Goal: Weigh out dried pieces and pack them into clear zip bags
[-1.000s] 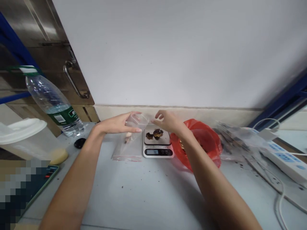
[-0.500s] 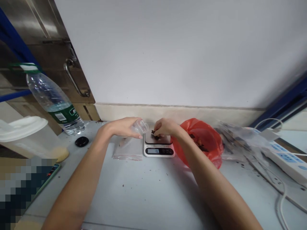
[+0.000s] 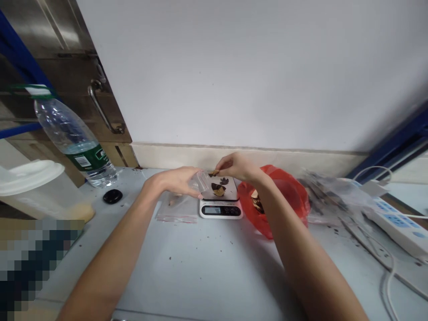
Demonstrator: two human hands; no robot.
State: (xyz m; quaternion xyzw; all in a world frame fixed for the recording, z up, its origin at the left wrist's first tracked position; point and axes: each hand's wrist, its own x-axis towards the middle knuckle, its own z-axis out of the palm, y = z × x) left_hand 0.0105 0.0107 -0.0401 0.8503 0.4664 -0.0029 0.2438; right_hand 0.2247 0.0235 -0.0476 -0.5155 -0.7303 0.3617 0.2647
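Observation:
My left hand (image 3: 179, 182) grips a small clear plastic bag (image 3: 201, 182), its mouth turned toward the scale. In my right hand (image 3: 236, 166), thumb and fingers pinch a dried brown slice (image 3: 213, 173) at the bag's opening, above the back of the pan. Below, a white digital kitchen scale (image 3: 220, 212) carries dark dried pieces (image 3: 219, 191) on its pan; the lit display digits are too small to read surely. Left of the scale, a flat clear zip bag (image 3: 177, 211) lies on the table. A red plastic bag (image 3: 294, 200) stands open at the right, with dried slices inside.
Further right are clear bags of dark dried material (image 3: 324, 196), a white power strip (image 3: 397, 223) and loose cables. At left stand a large water bottle (image 3: 87, 156) and a white-lidded container (image 3: 30, 178), near a black round cap (image 3: 113, 196). A wall closes the back.
My right hand has lifted from the scale pan and moved up and back with a slice, uncovering the pieces on the pan. My left hand has brought the small bag slightly right, over the pan's edge.

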